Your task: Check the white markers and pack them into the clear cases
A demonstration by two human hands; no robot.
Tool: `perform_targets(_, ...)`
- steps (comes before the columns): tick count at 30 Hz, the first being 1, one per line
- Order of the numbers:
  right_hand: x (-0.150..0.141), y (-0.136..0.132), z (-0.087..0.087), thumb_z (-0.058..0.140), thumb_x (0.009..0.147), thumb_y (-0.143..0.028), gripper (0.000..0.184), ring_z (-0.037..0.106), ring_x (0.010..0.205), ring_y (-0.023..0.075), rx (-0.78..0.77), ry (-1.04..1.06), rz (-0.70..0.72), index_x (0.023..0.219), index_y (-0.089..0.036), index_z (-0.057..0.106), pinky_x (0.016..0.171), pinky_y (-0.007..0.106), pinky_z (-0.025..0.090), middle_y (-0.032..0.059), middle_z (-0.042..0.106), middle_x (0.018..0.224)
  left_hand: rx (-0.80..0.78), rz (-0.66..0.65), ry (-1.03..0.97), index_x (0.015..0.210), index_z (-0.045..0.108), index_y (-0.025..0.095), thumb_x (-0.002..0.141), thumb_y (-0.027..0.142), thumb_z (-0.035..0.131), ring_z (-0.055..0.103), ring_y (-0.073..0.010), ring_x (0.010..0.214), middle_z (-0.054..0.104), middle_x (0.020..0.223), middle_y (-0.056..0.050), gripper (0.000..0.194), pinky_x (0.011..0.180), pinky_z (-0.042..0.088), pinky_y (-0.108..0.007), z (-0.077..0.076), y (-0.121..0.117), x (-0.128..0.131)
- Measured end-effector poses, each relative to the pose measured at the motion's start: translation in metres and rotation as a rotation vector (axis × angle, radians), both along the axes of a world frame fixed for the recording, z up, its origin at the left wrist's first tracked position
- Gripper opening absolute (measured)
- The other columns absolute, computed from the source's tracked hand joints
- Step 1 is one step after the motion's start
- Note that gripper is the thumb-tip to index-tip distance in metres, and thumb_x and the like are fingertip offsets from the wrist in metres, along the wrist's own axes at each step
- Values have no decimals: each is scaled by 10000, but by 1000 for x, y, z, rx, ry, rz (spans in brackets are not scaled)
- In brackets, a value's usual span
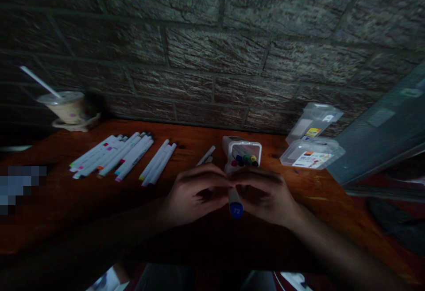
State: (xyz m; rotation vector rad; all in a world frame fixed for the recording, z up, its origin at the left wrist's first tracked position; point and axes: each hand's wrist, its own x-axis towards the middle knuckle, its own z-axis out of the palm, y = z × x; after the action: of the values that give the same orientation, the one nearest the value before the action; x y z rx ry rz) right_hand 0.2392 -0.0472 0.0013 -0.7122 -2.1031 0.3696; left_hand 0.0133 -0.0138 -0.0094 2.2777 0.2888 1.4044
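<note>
Both my hands meet over the middle of a reddish wooden table (66,202). My left hand (195,193) and my right hand (265,193) are curled around one white marker (235,202) with a blue end cap marked 72, which points toward me. Just behind my fingers stands an open clear marker case (242,151) holding several markers with coloured caps. One loose marker (206,155) lies beside the case on its left.
Several white markers (113,156) lie in rows at the left, with a few more (157,163) nearer the centre. A lidded drink cup with a straw (64,107) stands at the far left. Two clear plastic cases (312,151) sit at the right, against a brick wall (215,52).
</note>
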Motion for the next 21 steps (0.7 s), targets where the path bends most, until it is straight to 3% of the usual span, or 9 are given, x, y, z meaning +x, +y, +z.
perform_targets(8, 0, -1, 4, 774, 874, -174, 217, 752, 796, 178, -3, -9, -16, 1082, -221, 735, 669, 285, 603, 52, 790, 948, -14, -2, -2, 1072, 751, 167, 822, 83, 824, 724, -145, 790, 751, 975, -72, 274, 657, 603, -231, 2, -1, 0)
perform_targets(21, -2, 0, 4, 786, 872, -184, 196, 762, 825, 188, 12, -2, 1, 1064, -180, 745, 691, 293, 614, 93, 803, 951, -33, -17, -12, 1058, 751, 156, 806, 36, 813, 728, -141, 782, 747, 960, -66, 286, 639, 590, -208, 2, -3, 0)
